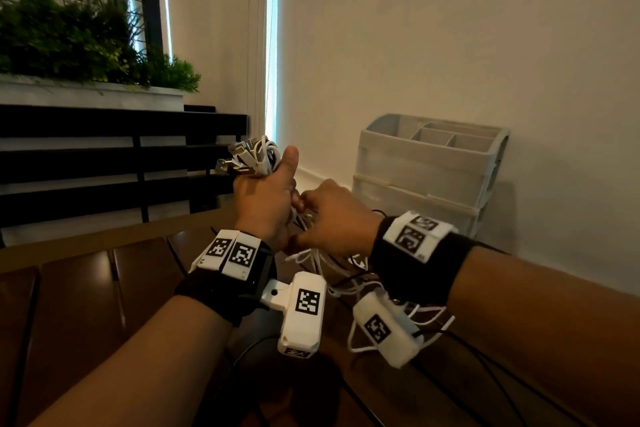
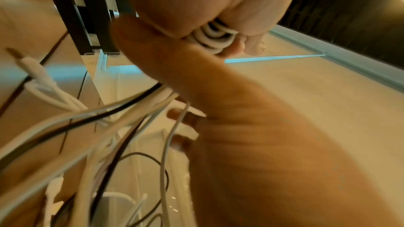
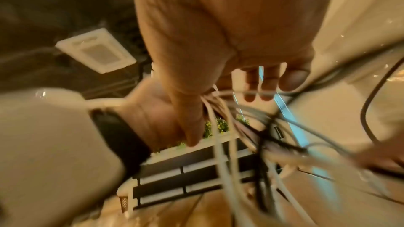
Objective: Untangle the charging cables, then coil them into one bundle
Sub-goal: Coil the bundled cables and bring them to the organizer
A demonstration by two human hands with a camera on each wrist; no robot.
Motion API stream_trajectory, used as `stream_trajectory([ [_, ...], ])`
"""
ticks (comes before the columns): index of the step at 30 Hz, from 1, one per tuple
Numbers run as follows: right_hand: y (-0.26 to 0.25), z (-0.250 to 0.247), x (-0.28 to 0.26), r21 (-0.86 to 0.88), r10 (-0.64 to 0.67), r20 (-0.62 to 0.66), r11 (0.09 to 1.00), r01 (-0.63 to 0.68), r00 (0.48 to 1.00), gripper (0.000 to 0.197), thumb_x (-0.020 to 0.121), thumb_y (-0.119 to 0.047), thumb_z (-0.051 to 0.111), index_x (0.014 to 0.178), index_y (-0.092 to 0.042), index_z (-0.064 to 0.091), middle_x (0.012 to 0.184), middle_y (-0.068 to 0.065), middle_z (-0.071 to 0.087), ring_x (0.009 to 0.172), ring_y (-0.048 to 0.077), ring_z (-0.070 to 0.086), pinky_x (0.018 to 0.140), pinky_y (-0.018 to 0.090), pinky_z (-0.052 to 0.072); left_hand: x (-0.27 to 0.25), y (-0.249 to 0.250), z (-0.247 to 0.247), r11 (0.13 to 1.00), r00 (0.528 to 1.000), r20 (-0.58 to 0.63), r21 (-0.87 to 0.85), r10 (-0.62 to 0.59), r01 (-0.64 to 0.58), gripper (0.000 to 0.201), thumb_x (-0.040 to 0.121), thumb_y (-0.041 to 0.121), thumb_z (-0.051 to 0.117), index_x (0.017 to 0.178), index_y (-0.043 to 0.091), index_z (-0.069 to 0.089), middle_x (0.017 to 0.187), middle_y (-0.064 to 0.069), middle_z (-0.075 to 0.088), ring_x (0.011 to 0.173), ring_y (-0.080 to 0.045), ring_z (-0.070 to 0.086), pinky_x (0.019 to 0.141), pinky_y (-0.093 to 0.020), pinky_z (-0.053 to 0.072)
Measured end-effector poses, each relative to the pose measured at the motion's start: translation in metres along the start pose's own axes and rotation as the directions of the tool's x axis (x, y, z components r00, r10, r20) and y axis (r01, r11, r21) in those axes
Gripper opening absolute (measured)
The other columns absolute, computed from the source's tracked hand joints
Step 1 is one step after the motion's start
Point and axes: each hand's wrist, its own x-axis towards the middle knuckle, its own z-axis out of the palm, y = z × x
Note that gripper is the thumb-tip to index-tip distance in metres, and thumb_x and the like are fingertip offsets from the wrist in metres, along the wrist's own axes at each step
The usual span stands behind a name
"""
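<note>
While fisted, left hand [image 1: 265, 199] thumb-up

No legible text, brand, number or sign is found. Only black-and-white coded marker squares [image 1: 240, 256] are carried on the wrist bands and camera housings, behind both grips; no characters can be read.

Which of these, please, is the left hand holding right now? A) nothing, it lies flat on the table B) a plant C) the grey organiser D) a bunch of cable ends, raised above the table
D: the left hand is curled round a bunch of white cables, whose plug ends stick up past the thumb; the left wrist view shows white cables wrapped inside the fingers.
</note>
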Motion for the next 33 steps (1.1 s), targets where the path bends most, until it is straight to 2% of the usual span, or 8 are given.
stream_trajectory([
  [3,0.006,0.007,0.002,0.114,-0.062,0.065,0.992,0.054,0.996,0.014,0.087,-0.025,0.065,0.076,-0.021,0.059,0.07,-0.004,0.059,0.06,0.005,0.058,0.058,0.022,0.044,-0.005,0.006,0.004,1.0,0.999,0.054,-0.002,-0.002,0.002,0.036,0.085,0.024,0.073,0.052,0.019,0.058,0.039,0.0,0.04,0.035,-0.016,0.039,0.046,-0.026,0.04],
  [6,0.011,0.0,-0.001,0.097,-0.131,0.158,0.988,0.116,0.979,0.01,0.089,-0.019,0.063,0.079,-0.018,0.062,0.07,-0.006,0.065,0.051,-0.003,0.057,0.052,0.01,0.041,-0.005,0.008,0.0,0.991,0.997,0.062,0.124,0.038,-0.045,0.034,0.083,0.024,0.075,0.06,0.011,0.054,0.037,-0.001,0.044,0.032,-0.016,0.042,0.049,-0.027,0.041],
  [9,0.015,-0.001,-0.002,-0.109,-0.169,0.174,0.976,0.19,0.97,0.018,0.085,-0.031,0.069,0.089,-0.014,0.065,0.075,-0.004,0.065,0.064,0.008,0.058,0.065,0.025,0.049,-0.002,0.005,-0.005,0.977,0.998,0.069,0.215,-0.012,-0.003,0.035,0.081,0.024,0.077,0.063,0.011,0.05,0.039,-0.001,0.044,0.031,-0.016,0.041,0.048,-0.027,0.04],
  [14,0.034,-0.011,-0.01,-0.467,-0.188,0.214,0.842,0.269,0.959,0.014,0.087,-0.032,0.066,0.087,-0.02,0.06,0.069,-0.008,0.048,0.064,0.012,0.047,0.059,0.025,0.036,-0.009,0.004,-0.017,0.927,0.988,0.115,0.372,-0.099,0.049,0.029,0.079,0.024,0.079,0.085,0.004,0.059,0.048,-0.005,0.042,0.036,-0.018,0.039,0.043,-0.025,0.037],
  [21,0.027,-0.021,-0.024,-0.511,-0.289,0.24,0.774,0.373,0.927,0.01,0.094,-0.028,0.054,0.088,-0.02,0.054,0.083,0.0,0.055,0.073,0.018,0.055,0.067,0.03,0.044,-0.035,0.016,-0.02,0.85,0.934,0.234,0.513,-0.27,0.117,0.036,0.067,0.031,0.083,0.073,0.007,0.057,0.047,-0.004,0.047,0.035,-0.015,0.04,0.04,-0.021,0.036],
  [25,0.019,-0.025,-0.032,-0.56,-0.249,0.239,0.754,0.343,0.938,0.014,0.097,-0.022,0.046,0.085,-0.018,0.042,0.065,-0.002,0.039,0.064,0.019,0.045,0.066,0.029,0.037,-0.048,0.017,-0.021,0.834,0.919,0.259,0.539,-0.297,0.118,0.039,0.065,0.025,0.084,0.082,-0.004,0.065,0.045,-0.003,0.056,0.033,-0.01,0.046,0.036,-0.019,0.036],
  [29,0.014,-0.028,-0.032,-0.508,-0.295,0.193,0.786,0.352,0.936,0.012,0.095,-0.025,0.049,0.09,-0.016,0.055,0.074,0.002,0.056,0.065,0.017,0.049,0.064,0.028,0.042,-0.054,0.015,-0.022,0.828,0.898,0.316,0.554,-0.307,0.088,0.027,0.066,0.015,0.083,0.081,-0.001,0.068,0.058,-0.001,0.067,0.045,-0.008,0.058,0.045,-0.02,0.044],
  [33,0.007,-0.032,-0.034,-0.524,-0.292,0.207,0.773,0.358,0.934,0.019,0.097,-0.024,0.048,0.097,-0.01,0.06,0.065,-0.006,0.043,0.055,0.006,0.037,0.052,0.019,0.028,-0.057,0.013,-0.023,0.819,0.9,0.358,0.573,-0.247,-0.003,0.035,0.062,0.008,0.085,0.095,0.002,0.071,0.088,-0.011,0.075,0.083,-0.021,0.071,0.073,-0.033,0.055],
])
